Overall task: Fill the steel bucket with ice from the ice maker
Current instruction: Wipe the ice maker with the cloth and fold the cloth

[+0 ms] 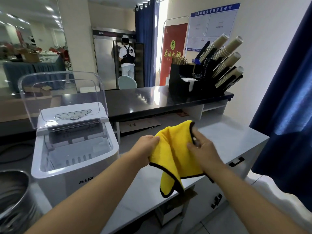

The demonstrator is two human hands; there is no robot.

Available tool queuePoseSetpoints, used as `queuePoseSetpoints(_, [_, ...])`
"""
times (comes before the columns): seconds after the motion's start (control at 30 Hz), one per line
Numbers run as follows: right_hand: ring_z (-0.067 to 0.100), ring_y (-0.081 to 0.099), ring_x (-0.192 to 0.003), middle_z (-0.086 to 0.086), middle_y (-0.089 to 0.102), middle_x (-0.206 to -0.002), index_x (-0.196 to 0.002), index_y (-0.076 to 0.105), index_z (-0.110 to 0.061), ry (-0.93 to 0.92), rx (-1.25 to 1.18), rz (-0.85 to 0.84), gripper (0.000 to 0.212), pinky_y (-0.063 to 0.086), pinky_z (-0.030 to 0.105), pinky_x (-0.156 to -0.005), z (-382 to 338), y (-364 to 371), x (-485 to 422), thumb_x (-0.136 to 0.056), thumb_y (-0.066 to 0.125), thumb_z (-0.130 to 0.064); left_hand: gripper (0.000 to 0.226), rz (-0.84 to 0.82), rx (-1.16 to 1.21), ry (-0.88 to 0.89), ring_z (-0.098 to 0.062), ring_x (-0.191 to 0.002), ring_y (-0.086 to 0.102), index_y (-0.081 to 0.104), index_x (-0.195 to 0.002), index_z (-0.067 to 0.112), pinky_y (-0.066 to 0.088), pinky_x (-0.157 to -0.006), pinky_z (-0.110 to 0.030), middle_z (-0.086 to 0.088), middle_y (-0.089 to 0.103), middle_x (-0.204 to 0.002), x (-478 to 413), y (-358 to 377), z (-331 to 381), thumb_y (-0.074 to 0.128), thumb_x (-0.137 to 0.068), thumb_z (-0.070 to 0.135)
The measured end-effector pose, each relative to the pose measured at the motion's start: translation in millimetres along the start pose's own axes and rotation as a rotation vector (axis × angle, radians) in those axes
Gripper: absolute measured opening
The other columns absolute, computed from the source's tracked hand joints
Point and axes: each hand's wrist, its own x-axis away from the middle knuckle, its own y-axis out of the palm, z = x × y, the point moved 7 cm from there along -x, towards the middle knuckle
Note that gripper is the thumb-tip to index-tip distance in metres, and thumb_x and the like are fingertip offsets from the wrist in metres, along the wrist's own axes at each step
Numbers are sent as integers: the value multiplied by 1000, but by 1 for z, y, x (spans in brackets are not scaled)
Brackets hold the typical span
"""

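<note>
Fingers (154, 139) on the left hand (146, 146) and right hand (203, 149) both pinch the yellow cloth (175, 154). The steel bucket (14, 193) sits bottom-left beside the open ice maker (74, 159) (can't spot ice inside). Risk imo: cloth dangles into the bin, contaminating it.

Drinks counter in a catering hall; paper-cup dispenser (217, 65), steel fridge (104, 61), banquet tables (33, 66)

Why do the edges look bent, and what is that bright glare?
Head view: the wide-angle lens bows the dark blue curtain at the right edge. Head view: daylight through the window gap blows out white and glares on the glossy dark counter top. Head view: the round steel bucket at lower left looks smeared.
</note>
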Motion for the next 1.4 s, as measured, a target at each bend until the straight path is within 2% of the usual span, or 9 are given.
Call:
queuePoseSetpoints(0.23, [5, 36, -114, -28, 35, -143, -128, 53, -45, -489, 390, -247, 53, 25, 2, -98, 1, 69, 47, -83, 53, -17, 33, -121, 116, -35, -26, -88, 65, 62, -104, 12, 55, -82, -41, -11, 68, -97, 5, 9, -2, 66, -84, 39])
queuePoseSetpoints(0.4, [5, 58, -107, -24, 67, -105, -72, 75, -37, -233, 29, -34, 38, 48, 24, -93, 18, 32, 27, -75, 60, -2, 19, -138, -111, 173, -21, -77, 58, 63, -96, 14, 49, -71, -33, -8, 62, -84, 12, 1, 16, 61, -81, 2])
queuePoseSetpoints(0.5, [12, 50, -112, -15, 59, -113, -101, 64, -36, -139, 76, 134, 48, 43, 26, -95, 21, 0, 13, -80, 63, 7, 20, -208, -102, 232, -18, -76, 60, 65, -92, 18, 49, -69, -29, -3, 64, -81, 18, -2, 31, 60, -84, 1])
queuePoseSetpoints(0.6, [7, 49, -117, -10, 50, -130, -132, 45, -28, 29, -63, -90, 53, 40, 25, -97, 34, 9, 6, -87, 66, -11, 14, -248, -129, 276, -20, -82, 62, 65, -93, 21, 53, -76, -33, -3, 65, -87, 26, -5, 47, 60, -88, 8])
queuePoseSetpoints(0.8, [14, 42, -125, -10, 46, -134, -138, 41, -26, 174, -122, -120, 81, 42, 34, -98, 58, 29, 7, -69, 78, -49, 16, -336, -161, 319, -21, -88, 62, 63, -97, 20, 52, -83, -37, -3, 64, -93, 42, -11, 73, 54, -92, 9])
queuePoseSetpoints(0.9, [24, 49, -125, -1, 58, -131, -133, 46, -21, 312, -579, -217, 109, 40, 48, -104, 65, 50, 7, -40, 88, -61, 19, -347, -72, 299, -19, -84, 63, 64, -97, 19, 54, -76, -32, -3, 65, -91, 45, -17, 79, 52, -92, 6])
queuePoseSetpoints(1.13, [34, 64, -98, 18, 69, -105, -124, 56, -3, 729, -1010, -87, 46, 56, 48, -71, 59, 95, 16, -83, 67, -21, 9, 91, -21, 229, -24, -87, 64, 67, -91, 19, 54, -83, -41, -7, 68, -93, 34, -70, 68, 59, -90, 14])
queuePoseSetpoints(1.27, [34, 63, -92, 14, 64, -111, -122, 55, -10, 634, -920, 88, 37, 52, 47, -70, 28, 100, -1, -88, 65, -22, 8, 266, -129, 363, -10, -83, 58, 62, -98, 23, 45, -65, -22, 7, 63, -90, 45, -86, 66, 61, -90, 20])
queuePoseSetpoints(1.4, [27, 66, -94, 8, 67, -109, -127, 52, -20, 412, -944, 17, 35, 55, 43, -70, -30, 123, -10, -93, 56, -29, 10, 157, -122, 379, -11, -90, 62, 64, -99, 25, 53, -79, -26, 4, 68, -98, 53, -83, 71, 61, -90, 29])
